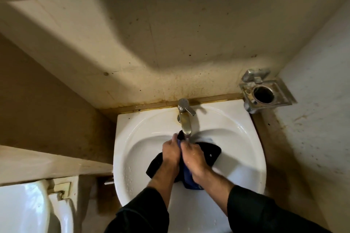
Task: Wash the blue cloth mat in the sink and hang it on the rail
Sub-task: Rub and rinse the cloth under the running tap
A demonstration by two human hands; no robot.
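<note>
1. While the blue cloth mat [191, 178] sits bunched in the white sink [132, 138] under the tap [184, 117], the washing looks mid-way: the cloth appears wet and dark, and water seems to run from the spout, though blur makes it hard to be sure.
2. Left to do, by my reading: finish rinsing, wring, hang. No rail is in view.
3. Left hand [170, 152]: fingers curled tight around a fold of the mat, just below the spout.
4. Right hand [193, 157]: also clenched on the mat, touching the left hand; both look wet.
</note>
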